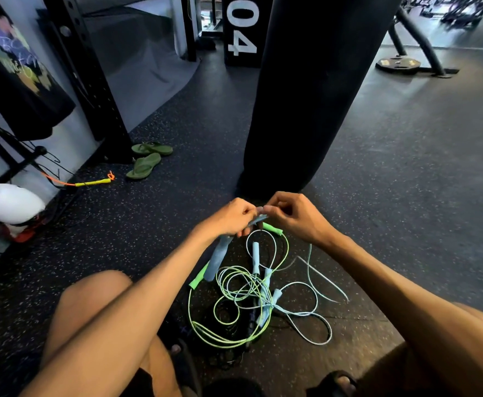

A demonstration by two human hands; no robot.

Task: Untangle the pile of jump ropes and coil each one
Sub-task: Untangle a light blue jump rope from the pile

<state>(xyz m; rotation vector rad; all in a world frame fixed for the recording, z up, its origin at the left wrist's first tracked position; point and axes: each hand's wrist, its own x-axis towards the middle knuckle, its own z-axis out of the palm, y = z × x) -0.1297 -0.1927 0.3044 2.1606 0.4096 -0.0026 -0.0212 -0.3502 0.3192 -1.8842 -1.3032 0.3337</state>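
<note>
Fig. 1. Head view, seated on the gym floor (392, 196), knees apart so that the pile of jump ropes (251, 296) lies between my legs, within reach of both arms. My left hand (229, 217) is closed around the upper end of a light-blue handle (217, 260), whose free end hangs down toward the pile; I judge that I hold it raised so that its cord falls clear of the others and its path can be traced. My right hand (292, 214) is pinched shut on something small and pale at the top of that handle, probably the cord where it leaves the handle; the fingers hide the exact contact. The two hands nearly touch, which suits fine picking at a knot rather than pulling. A green handle (273, 229) lies just below my right hand; a second green handle (197, 279) lies beside the hanging blue one. Green cord (206, 330) and pale-blue cord (317, 333) cross one another repeatedly at the middle of the pile, with further blue handles among them; nothing is coiled yet. The floor is dark speckled rubber matting. A black punching bag (306, 96) hangs just beyond my hands; green sandals (147, 160) and a yellow-handled rope (91, 183) lie near the left wall, well apart from the pile
</note>
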